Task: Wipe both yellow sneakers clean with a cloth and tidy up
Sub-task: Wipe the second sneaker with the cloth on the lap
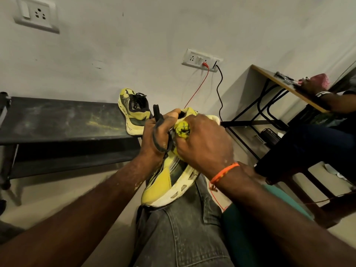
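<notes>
One yellow sneaker [167, 182] with a white sole rests on my knee, toe toward me. My left hand [158, 132] grips its upper near the collar, with the black laces looped over my fingers. My right hand [204, 139] is curled round a bunched yellow-and-black cloth [182, 129] and presses it against the shoe's top. The second yellow sneaker [133, 110] lies on its side at the right end of a dark bench [57, 120], apart from both hands.
A wall with socket plates [202, 59] stands behind; a red wire and a black cable [219, 89] hang from the lower plate. At right a small desk [285, 87] with black legs, and another person's arm [327, 99] and leg beside it.
</notes>
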